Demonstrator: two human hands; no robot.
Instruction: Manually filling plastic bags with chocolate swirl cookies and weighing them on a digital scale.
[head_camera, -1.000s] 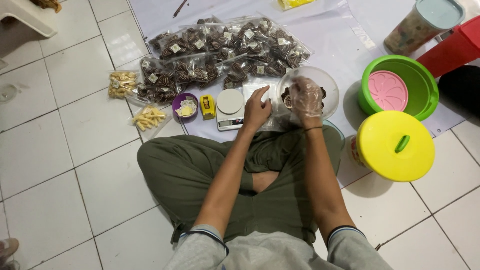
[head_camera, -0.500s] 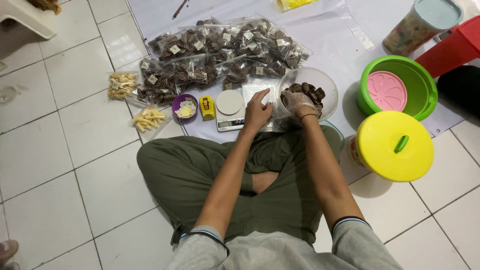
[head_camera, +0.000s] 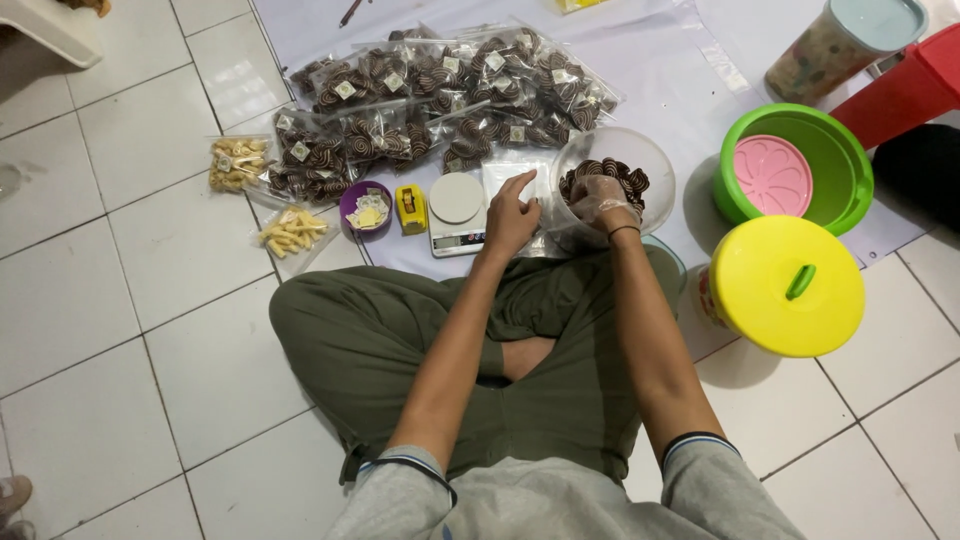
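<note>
- A home floor used as a small snack-packing spot: white floor tiles (head_camera: 130, 300) fill the left of the frame.
- A plastic sheet (head_camera: 660, 70) spread at the top carries sealed cookie bags (head_camera: 440, 90).
- A small kitchen scale (head_camera: 456, 212) at centre, coloured household tubs (head_camera: 790, 170) at right.

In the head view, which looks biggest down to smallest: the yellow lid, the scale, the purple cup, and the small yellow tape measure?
1. Yellow lid, by far the largest, though it lies nearer the camera.
2. Scale.
3. Purple cup.
4. Yellow tape measure, a little smaller than the cup.
</note>
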